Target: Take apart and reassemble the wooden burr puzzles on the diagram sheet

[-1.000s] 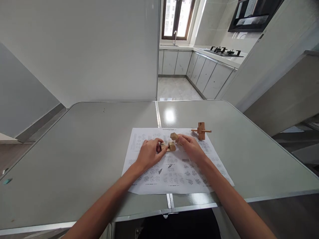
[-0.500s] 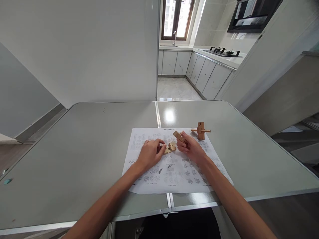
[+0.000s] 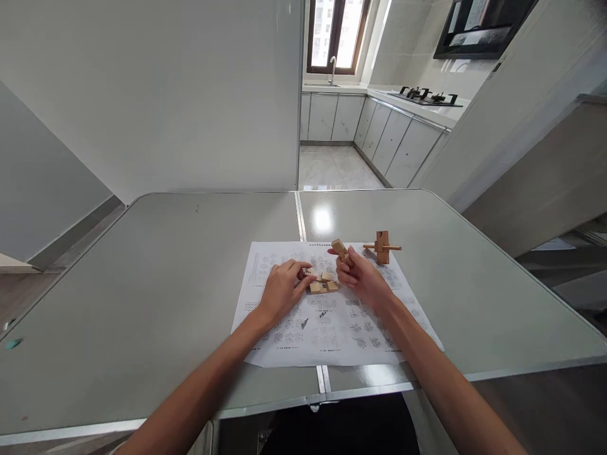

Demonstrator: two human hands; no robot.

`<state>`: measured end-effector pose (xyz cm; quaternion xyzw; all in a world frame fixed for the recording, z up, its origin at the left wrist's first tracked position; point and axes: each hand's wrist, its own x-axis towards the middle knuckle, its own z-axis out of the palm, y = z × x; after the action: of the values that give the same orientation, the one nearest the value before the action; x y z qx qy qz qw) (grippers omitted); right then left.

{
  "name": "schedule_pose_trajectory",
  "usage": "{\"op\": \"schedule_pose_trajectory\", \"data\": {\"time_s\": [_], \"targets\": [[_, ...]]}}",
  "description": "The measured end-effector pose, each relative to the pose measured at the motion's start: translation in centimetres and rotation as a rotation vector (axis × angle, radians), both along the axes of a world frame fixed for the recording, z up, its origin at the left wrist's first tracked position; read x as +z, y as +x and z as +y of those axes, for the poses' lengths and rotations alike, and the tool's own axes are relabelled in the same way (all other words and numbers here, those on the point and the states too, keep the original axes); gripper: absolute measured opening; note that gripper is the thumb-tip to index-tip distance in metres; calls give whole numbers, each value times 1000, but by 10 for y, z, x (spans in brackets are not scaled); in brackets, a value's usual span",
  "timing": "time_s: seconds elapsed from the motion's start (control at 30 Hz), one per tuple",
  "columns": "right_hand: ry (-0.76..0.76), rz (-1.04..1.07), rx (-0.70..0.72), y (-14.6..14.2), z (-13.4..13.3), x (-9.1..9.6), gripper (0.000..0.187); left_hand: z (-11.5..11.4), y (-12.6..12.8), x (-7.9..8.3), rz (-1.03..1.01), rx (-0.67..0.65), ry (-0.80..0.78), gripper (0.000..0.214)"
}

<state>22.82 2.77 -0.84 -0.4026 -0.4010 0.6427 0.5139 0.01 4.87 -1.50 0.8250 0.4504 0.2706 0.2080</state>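
Observation:
My right hand [image 3: 363, 278] holds a notched wooden puzzle piece [image 3: 338, 246] up at a tilt, fingers closed round its lower part. My left hand [image 3: 283, 285] rests on the printed sheet [image 3: 279, 322], with thumb and fingertips closed on a light wooden block [image 3: 309, 272] that bears a dark mark. Just right of those fingertips, notched wooden pieces [image 3: 324, 287] lie on the sheet, close together. Past my right hand, a wooden cross-shaped piece [image 3: 382, 247] stands at the sheet's far right corner, a thin rod sticking out on both sides.
The sheet lies across the metal seam [image 3: 322, 380] of a grey folding table [image 3: 165, 303]. A small teal bit [image 3: 13, 344] is near the table's left edge. Beyond the table stand a white wall [image 3: 190, 95] and kitchen cabinets [image 3: 327, 117].
The piece in my right hand has turned more upright. My left fingers have shifted slightly up and left, lifting a marked block, and more of the pieces on the sheet shows.

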Motion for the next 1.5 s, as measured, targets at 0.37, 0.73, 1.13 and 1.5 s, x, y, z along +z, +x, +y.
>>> {"op": "schedule_pose_trajectory", "data": {"time_s": [0.37,0.73,1.13,1.5], "targets": [[21,-23,-6,-2,-3,3,53,0,0,2,-214,65,-79,28],[84,-55,89,-5,-6,0,56,-3,0,5,-339,82,-47,30],[174,79,252,-3,-5,-5,43,-13,4,11,-485,-86,-64,27],[123,68,525,-10,-9,-11,42,-19,9,23,-643,-200,-333,33]]}}
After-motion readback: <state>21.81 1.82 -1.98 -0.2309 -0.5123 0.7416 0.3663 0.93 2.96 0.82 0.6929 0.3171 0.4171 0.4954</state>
